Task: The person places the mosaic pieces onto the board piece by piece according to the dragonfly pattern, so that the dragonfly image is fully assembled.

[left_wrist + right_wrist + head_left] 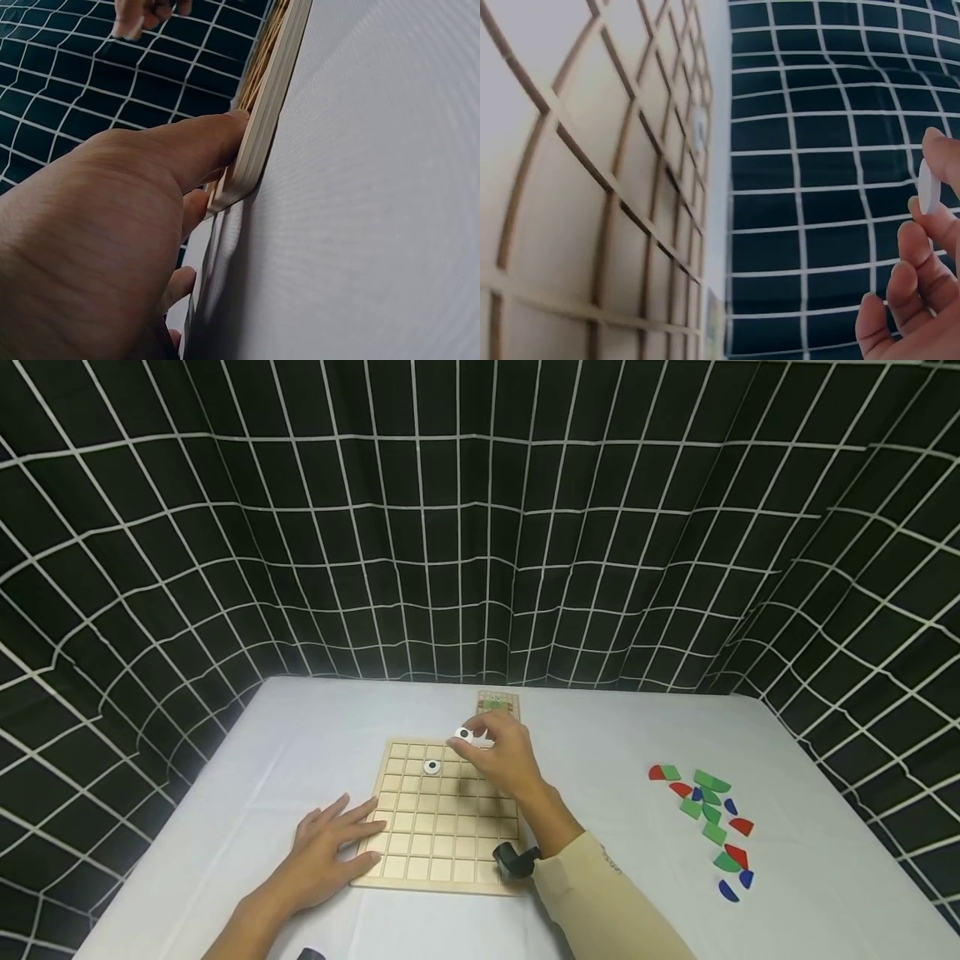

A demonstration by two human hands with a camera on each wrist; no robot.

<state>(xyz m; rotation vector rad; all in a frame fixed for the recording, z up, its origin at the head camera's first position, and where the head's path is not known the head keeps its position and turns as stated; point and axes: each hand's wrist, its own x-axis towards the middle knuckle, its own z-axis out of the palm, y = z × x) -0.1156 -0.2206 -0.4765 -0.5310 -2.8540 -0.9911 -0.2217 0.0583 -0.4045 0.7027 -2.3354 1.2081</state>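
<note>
A pale wooden grid board [428, 846] lies on the table. My right hand [504, 757] is raised over its far part and pinches a white disc with a black dot [463, 734] between thumb and forefinger. In the right wrist view the white disc [928, 187] shows edge-on, well off the board. A second eye-like disc [432, 767] lies in a square near the board's far left corner. My left hand [327, 850] rests at the board's left edge with fingers spread, thumb and fingertips on the rim. The left wrist view shows the fingers at the board's side [262, 124].
Several red, green and blue flat pieces [712, 833] lie scattered on the right of the white table [600, 760]. Behind the board is a small patterned card [498, 700], partly hidden by the right hand. A black grid-lined curtain [465, 527] surrounds the table.
</note>
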